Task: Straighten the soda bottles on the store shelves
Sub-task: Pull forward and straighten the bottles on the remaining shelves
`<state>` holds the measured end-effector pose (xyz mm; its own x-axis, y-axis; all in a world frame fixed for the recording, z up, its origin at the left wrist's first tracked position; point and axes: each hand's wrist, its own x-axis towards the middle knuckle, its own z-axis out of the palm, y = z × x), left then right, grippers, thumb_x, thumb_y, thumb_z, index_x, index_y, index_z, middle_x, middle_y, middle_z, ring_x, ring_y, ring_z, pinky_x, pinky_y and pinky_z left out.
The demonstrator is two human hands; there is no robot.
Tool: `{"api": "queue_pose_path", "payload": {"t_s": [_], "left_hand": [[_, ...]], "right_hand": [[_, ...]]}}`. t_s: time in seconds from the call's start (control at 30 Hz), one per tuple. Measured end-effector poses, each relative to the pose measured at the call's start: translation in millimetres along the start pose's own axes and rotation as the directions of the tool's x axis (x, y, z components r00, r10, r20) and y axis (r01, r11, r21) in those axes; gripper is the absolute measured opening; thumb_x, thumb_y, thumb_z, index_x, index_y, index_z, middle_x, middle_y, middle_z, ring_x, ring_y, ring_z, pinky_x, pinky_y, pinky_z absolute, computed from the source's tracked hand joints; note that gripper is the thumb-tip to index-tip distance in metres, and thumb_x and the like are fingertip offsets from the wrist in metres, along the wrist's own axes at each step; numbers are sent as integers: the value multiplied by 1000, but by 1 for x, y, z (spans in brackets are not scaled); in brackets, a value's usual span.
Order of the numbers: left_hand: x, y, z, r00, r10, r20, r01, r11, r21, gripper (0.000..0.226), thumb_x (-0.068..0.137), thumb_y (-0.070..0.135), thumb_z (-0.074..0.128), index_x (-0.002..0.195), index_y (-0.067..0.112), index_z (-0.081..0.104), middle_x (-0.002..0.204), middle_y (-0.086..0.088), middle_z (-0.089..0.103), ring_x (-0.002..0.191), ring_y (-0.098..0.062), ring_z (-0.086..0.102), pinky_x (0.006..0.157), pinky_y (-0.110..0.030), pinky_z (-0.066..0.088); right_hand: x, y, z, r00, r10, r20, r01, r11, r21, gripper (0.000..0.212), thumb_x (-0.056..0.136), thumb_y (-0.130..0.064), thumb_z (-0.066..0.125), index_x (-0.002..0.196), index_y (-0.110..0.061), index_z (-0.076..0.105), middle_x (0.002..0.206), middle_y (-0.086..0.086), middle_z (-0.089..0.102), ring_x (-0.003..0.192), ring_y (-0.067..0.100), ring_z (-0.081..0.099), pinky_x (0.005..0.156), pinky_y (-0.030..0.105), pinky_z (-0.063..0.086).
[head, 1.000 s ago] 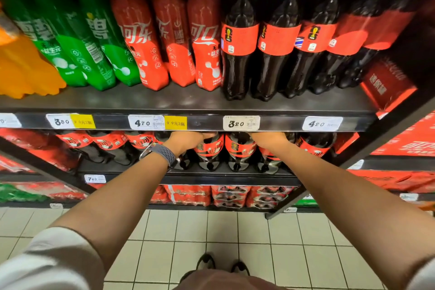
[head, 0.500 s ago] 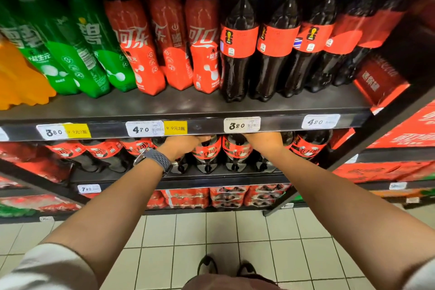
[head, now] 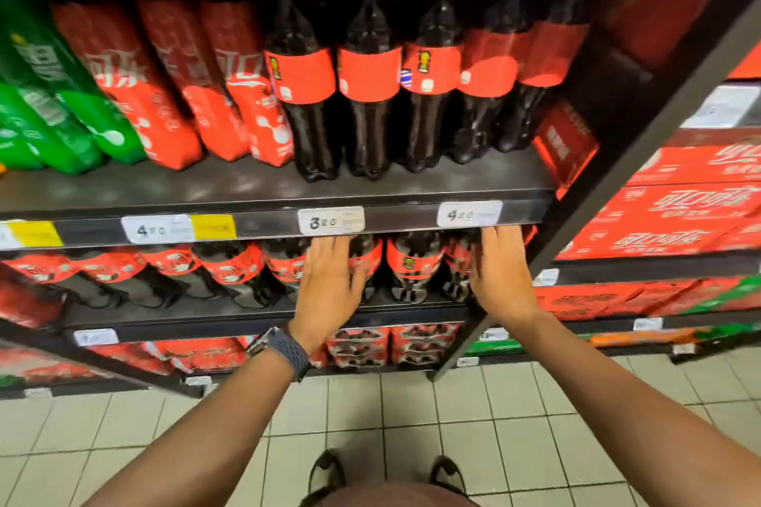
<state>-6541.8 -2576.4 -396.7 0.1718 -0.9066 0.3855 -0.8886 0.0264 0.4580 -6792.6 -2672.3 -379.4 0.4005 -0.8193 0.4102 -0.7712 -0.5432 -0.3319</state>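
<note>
Dark cola bottles with red labels [head: 414, 263] stand in a row on the second shelf [head: 247, 317], under the price rail. My left hand [head: 331, 286] lies flat with spread fingers against the front of one bottle below the "3.20" tag. My right hand [head: 500, 272] rests open against the bottles at the row's right end, beside the slanted shelf post. On the upper shelf [head: 255, 187] stand tall cola bottles with yellow caps [head: 368, 95], red-wrapped bottles [head: 173, 95] and green bottles [head: 61, 115]. The frame is blurred by motion.
Red cola cartons [head: 679, 206] fill the neighbouring rack on the right. Shrink-wrapped packs [head: 424, 344] sit on the bottom shelf. A dark slanted shelf post [head: 494, 317] runs down beside my right hand. White floor tiles [head: 412, 416] and my shoes lie below.
Both hands came out from gripping bottles under the rail and moved right; they now lie flat and open on the bottle fronts. The view has swung to the right.
</note>
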Motion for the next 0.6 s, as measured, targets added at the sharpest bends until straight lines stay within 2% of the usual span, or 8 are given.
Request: {"api": "queue_pose_path", "payload": {"t_s": [0.07,0.1,0.17,0.23,0.3,0.37,0.47,0.6], "left_hand": [[12,27,13,998,39,41,-36,997,-74,61,90,28,59,144,14,35,143,-7,42,130,-24,36,112,-30,25],[19,38,20,998,31,60,-27,997,-75,57,90,30,59,141,13,40,139,-8,48,127,-26,40,109,-30,28],[33,55,29,994,-32,107,34,999,-21,46,89,38,59,126,11,53,116,-11,63,109,-29,54,96,-35,41],[44,66,35,984,-111,142,109,994,17,44,88,47,59,107,7,61,88,-11,66,86,-29,62,76,-34,48],[51,71,41,977,-140,161,142,990,-5,48,85,53,61,104,9,63,76,-10,65,73,-28,62,66,-30,46],[56,74,48,974,-145,174,144,989,19,51,83,59,60,111,17,63,82,-8,68,79,-28,64,68,-30,45],[68,76,57,949,-201,244,189,979,71,57,82,63,57,129,30,55,121,0,65,110,-24,59,83,-32,46],[77,72,59,903,-271,333,271,961,47,53,83,59,59,131,35,54,129,6,60,118,-20,55,89,-29,43]], "right_hand": [[-1,8,-7,998,44,41,-48,993,107,67,81,-4,54,144,-4,31,140,16,38,131,36,33,114,38,23],[-1,9,-8,997,57,61,-66,984,167,69,80,-4,53,145,-6,29,141,15,37,132,33,32,115,32,21],[1,7,-9,996,79,47,-88,959,271,71,81,-2,51,147,-9,25,144,12,33,136,27,29,115,25,16],[0,7,-6,995,82,-54,-63,955,291,61,87,1,47,145,-4,28,144,13,35,137,27,29,117,33,17],[0,9,-4,983,141,-114,-101,948,301,50,90,0,45,138,1,36,139,17,39,135,30,32,116,38,21],[8,8,-1,966,239,-94,-190,912,364,41,90,0,45,131,1,44,134,19,45,130,31,38,114,37,25],[32,8,0,910,413,36,-390,822,414,33,88,0,47,120,0,58,125,19,57,120,31,50,104,29,33],[52,12,7,871,456,181,-488,843,225,29,91,-4,45,115,-8,62,120,14,61,110,30,54,91,27,35]]}}
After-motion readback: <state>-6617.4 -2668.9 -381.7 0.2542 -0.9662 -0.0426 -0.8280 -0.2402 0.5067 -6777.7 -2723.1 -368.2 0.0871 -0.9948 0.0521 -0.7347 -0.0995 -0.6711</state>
